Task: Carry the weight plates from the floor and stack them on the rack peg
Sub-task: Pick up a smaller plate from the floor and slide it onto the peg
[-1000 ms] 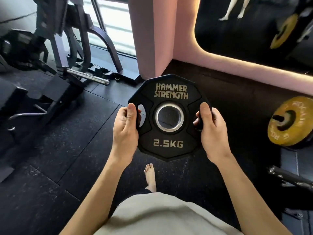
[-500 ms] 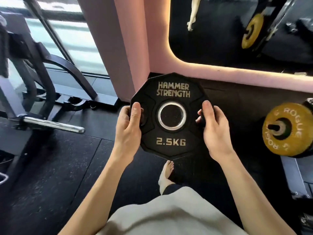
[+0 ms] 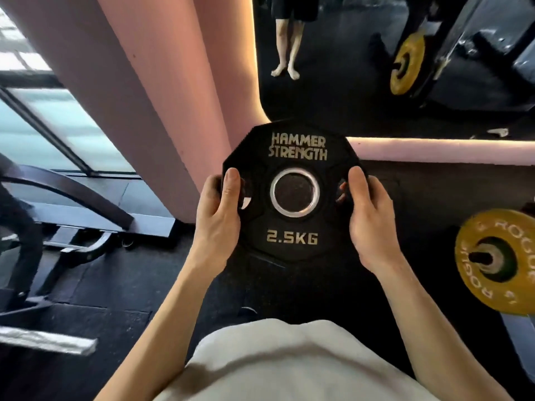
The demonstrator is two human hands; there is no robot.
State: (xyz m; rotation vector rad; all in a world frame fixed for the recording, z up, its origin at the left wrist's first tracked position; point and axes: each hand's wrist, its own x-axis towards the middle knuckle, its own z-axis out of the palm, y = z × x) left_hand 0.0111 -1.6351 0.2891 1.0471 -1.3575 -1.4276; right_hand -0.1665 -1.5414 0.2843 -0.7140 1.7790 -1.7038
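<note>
Black rubber 2.5KG weight plate [image 3: 292,195] held upright: left hand [image 3: 218,209] and right hand [image 3: 366,215] each keep a clenched grip through its side slots, near the yellow round plate [image 3: 498,261].

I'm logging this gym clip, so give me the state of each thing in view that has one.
black plate: off the floor, held upright, lettering toward the camera.
left hand: grips the plate's left handle slot.
right hand: grips the right handle slot.
yellow plate: already mounted on a peg.
</note>
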